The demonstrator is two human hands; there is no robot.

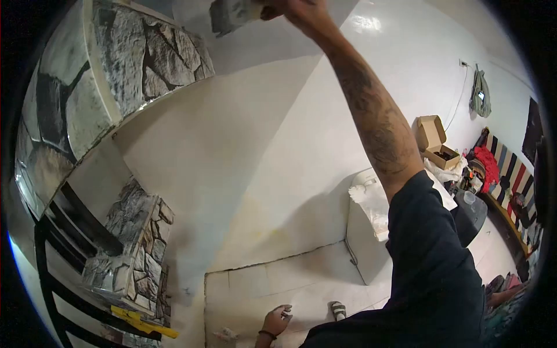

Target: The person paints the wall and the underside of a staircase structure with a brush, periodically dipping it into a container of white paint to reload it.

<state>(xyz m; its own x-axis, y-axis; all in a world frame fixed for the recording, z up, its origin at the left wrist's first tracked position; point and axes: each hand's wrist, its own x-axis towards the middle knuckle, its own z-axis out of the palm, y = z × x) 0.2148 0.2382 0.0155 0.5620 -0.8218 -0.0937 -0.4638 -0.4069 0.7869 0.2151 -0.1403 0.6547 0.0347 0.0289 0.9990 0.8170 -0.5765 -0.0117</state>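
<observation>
At the top edge of the view, my right hand (pixel 296 10) grips a wide, flat paintbrush (pixel 235 16) against the grey upper wall. The brush head is smeared grey and white, and the frame cuts off part of the hand. My bare forearm and black sleeve stretch up from the lower right. Low in the view hangs my left hand (pixel 277 320), a dark band round its wrist, above the pale floor. Its fingers are loosely curled with a gap between them, and nothing shows in them. The wall (pixel 261 133) carries a darker grey band above a cream area.
Stone-patterned blocks (pixel 156 55) jut out at upper left, with a stone-faced ledge (pixel 136 249) and black railing (pixel 81 301) below. A yellow tool (pixel 142 322) lies by the railing. A plastic-covered white box (pixel 368 232), an open carton (pixel 438 148) and a striped bench (pixel 510 168) stand at right.
</observation>
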